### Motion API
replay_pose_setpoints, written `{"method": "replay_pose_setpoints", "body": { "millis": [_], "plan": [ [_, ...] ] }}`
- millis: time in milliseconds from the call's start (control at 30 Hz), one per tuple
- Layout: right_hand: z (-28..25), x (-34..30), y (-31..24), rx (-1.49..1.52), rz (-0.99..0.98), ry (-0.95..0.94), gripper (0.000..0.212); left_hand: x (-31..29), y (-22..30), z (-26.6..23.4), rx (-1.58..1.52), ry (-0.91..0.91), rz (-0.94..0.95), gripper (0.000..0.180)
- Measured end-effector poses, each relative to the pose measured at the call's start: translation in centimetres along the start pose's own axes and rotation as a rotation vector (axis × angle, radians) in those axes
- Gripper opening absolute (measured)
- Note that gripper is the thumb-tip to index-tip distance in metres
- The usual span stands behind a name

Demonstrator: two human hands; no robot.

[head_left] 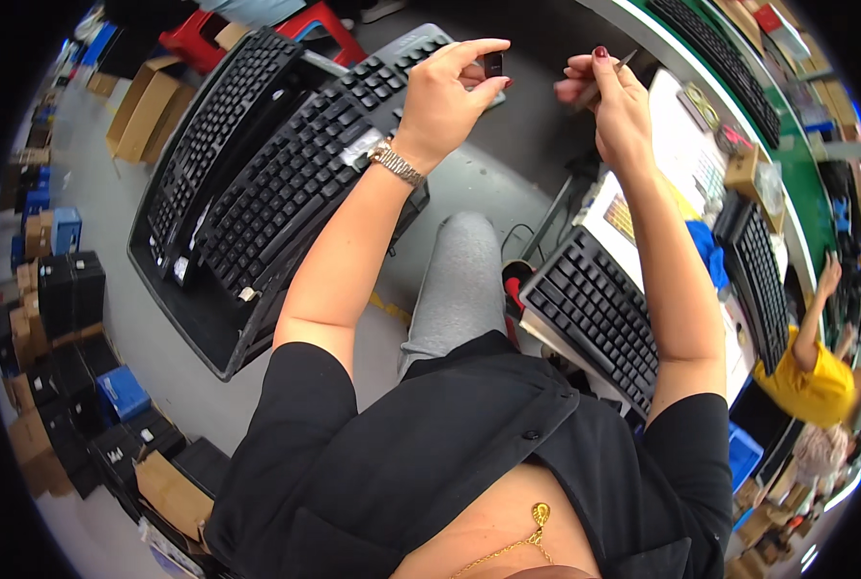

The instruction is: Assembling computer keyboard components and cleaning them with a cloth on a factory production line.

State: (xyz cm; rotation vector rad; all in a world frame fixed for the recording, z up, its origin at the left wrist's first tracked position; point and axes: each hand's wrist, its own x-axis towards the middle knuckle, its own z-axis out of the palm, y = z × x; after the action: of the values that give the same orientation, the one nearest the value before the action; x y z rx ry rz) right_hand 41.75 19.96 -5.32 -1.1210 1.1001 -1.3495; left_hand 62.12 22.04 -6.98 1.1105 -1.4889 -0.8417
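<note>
1. We saw the left hand [447, 96] pinching a small black piece [493, 65] between thumb and fingers, above the floor; its form was too small for us to settle.
2. The right hand [620, 111] was closed on a slim pointed tool [627, 60]; fingers hid most of it, so we logged only the tip.
3. We noted a black bin [195, 314] at the left, holding black keyboards [291, 169] that leaned and overlapped; the left forearm crossed in front of its right side.
4. An open cardboard box [144, 114] stood beyond that bin; we could not make out its contents.
5. At the right, another keyboard [593, 318] lay at the edge of a white bench [675, 121], partly covered by the right arm.
</note>
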Motion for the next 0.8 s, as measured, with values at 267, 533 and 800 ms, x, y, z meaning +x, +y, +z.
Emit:
{"method": "replay_pose_setpoints", "body": {
  "millis": [267,533,800],
  "plan": [
    [-10.0,-16.4,-5.4,-0.846,-0.265,-0.142,0.044,-7.0,6.0,9.7,-0.632,-0.462,-0.250,0.039],
    [-19.2,-32.3,-5.2,-1.065,-0.394,0.068,0.048,-17.5,11.2,20.0,-0.334,-0.953,-0.356,0.034],
    [-23.6,-45.5,-4.7,-0.969,-0.122,0.263,0.045,-26.4,15.0,27.2,-0.122,-1.348,-0.458,0.029]
  ]
}}
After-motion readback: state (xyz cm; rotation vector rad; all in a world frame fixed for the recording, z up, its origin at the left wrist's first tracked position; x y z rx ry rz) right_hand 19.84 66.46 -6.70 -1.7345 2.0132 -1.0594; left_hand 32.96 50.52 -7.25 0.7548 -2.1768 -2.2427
